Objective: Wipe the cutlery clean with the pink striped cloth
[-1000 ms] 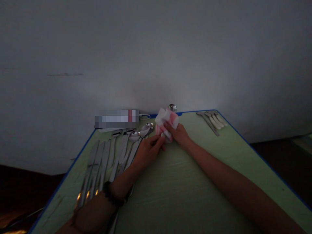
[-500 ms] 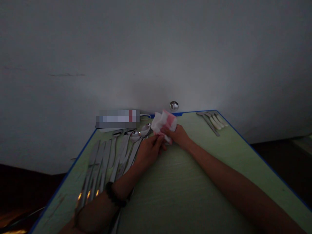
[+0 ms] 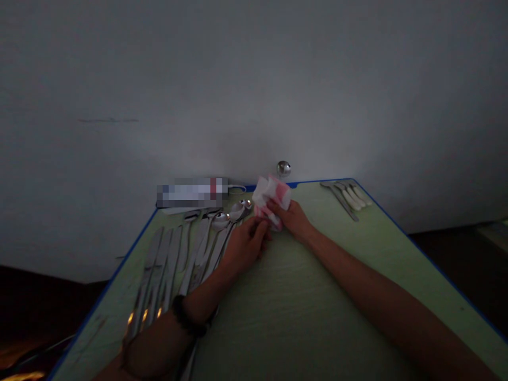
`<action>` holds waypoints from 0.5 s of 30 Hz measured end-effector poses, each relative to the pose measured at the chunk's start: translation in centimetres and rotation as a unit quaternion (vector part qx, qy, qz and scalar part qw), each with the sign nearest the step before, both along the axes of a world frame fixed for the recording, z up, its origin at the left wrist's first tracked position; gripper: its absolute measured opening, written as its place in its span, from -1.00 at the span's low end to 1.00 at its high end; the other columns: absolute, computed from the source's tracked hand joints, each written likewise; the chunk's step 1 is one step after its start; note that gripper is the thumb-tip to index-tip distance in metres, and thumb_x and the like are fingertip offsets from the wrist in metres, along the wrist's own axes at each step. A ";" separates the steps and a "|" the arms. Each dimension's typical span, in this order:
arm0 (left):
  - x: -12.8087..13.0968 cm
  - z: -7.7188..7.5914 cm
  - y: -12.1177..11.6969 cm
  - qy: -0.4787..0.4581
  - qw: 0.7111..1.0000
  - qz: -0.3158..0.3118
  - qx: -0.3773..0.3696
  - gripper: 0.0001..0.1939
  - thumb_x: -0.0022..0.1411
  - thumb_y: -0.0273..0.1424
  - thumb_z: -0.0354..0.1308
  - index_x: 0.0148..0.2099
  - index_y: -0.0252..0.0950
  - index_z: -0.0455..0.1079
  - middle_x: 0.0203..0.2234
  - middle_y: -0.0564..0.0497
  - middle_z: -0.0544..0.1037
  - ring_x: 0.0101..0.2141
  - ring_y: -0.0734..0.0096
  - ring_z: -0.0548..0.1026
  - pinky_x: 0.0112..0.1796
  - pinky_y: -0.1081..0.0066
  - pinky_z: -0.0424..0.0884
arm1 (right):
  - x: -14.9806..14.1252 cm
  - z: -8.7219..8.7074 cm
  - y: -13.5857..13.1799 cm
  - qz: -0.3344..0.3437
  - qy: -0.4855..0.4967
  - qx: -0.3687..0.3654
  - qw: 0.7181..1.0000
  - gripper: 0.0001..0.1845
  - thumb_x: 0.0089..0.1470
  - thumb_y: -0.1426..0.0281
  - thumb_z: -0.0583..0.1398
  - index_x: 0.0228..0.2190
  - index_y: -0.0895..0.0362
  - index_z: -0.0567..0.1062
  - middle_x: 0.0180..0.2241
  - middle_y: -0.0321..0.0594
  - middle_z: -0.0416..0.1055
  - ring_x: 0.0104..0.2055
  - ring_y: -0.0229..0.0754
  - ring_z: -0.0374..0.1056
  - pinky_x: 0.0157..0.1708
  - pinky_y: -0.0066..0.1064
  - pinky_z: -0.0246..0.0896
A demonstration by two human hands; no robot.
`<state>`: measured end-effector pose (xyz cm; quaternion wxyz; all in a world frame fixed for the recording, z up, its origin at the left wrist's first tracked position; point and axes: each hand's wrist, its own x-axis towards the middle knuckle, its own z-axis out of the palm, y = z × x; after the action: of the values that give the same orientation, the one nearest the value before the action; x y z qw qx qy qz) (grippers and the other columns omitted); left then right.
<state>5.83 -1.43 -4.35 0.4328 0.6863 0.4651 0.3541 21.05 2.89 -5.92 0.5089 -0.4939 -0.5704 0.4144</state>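
A spoon (image 3: 283,168) is held up over the far edge of the table, its shiny bowl pointing away from me. A white and pink cloth (image 3: 281,194) covers its neck, so most of the handle is hidden. My right hand (image 3: 293,218) is closed on the cloth, with the spoon running through it. Just nearer and to the left, my left hand (image 3: 246,241) is closed at the spoon's handle end, which its fingers hide. Left of that hand, several loose spoons (image 3: 220,220) lie on the table, partly behind my wrist.
Several table knives (image 3: 153,270) lie in a row on the left of the green table (image 3: 309,317). Several forks (image 3: 343,201), some with pale handles, lie at the far right corner. A blurred-out box (image 3: 192,194) with a white cord stands against the wall (image 3: 254,79).
The cloth and my right hand have shifted slightly right and away from me, along the spoon. The spoon's bowl sits slightly higher. My left hand has hardly moved.
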 end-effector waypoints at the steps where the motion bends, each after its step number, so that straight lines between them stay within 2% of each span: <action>1: 0.0 0.0 0.0 -0.001 1.000 -0.003 0.000 -0.69 0.24 -0.17 -0.11 -0.33 -0.29 0.28 -0.62 0.13 0.38 -0.72 0.60 0.30 -0.69 0.58 0.22 | 0.0 0.0 0.0 0.001 0.005 -0.001 1.000 -0.53 -0.16 0.06 0.19 -0.41 0.25 0.47 -0.52 -0.23 0.39 -0.54 -0.32 0.21 -0.56 -0.51 0.10; 10: 0.1 0.5 -0.1 0.022 1.000 0.000 -0.004 -0.66 0.25 -0.16 -0.13 -0.35 -0.29 0.28 -0.69 0.16 0.35 -0.74 0.59 0.29 -0.69 0.57 0.21 | -0.1 0.5 -0.1 0.009 0.027 -0.031 0.999 -0.53 -0.27 0.12 0.28 -0.40 0.26 0.49 -0.47 -0.17 0.43 -0.51 -0.29 0.26 -0.51 -0.47 0.17; 15: 0.1 0.6 0.0 0.040 0.999 0.011 -0.012 -0.67 0.24 -0.15 -0.12 -0.34 -0.29 0.28 -0.65 0.14 0.40 -0.74 0.60 0.29 -0.70 0.58 0.21 | 0.0 0.3 -0.1 0.006 0.010 -0.033 0.999 -0.50 -0.30 0.12 0.30 -0.37 0.27 0.49 -0.47 -0.16 0.43 -0.51 -0.29 0.26 -0.50 -0.45 0.16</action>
<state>5.89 -1.48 -3.74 0.4183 0.6893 0.4938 0.3256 21.09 2.82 -5.63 0.4954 -0.5030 -0.5544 0.4407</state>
